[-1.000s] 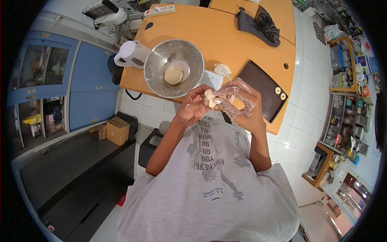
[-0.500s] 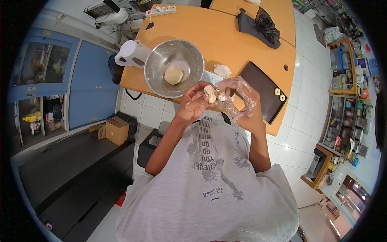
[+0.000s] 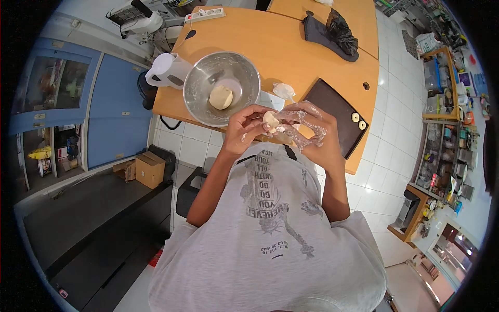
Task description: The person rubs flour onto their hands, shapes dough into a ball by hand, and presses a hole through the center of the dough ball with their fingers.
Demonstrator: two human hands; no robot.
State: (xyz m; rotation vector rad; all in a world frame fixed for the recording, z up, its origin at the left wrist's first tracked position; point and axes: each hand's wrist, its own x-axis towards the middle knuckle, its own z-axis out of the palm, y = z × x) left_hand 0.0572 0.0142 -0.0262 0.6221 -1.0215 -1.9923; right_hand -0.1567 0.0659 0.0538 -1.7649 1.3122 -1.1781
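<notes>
The left hand (image 3: 241, 130) pinches a small dough piece (image 3: 270, 119) in its fingers by the counter's (image 3: 291, 52) near edge, its long axis, as I see it, running forward, rounded end outermost. The right hand's (image 3: 323, 136) floured fingers curl against it; I can't tell if they pinch. Beyond stands a steel bowl (image 3: 244, 78).

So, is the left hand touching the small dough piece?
Touching: the head view shows the left hand pinching the small dough piece at its left side, with no gap between them.
</notes>
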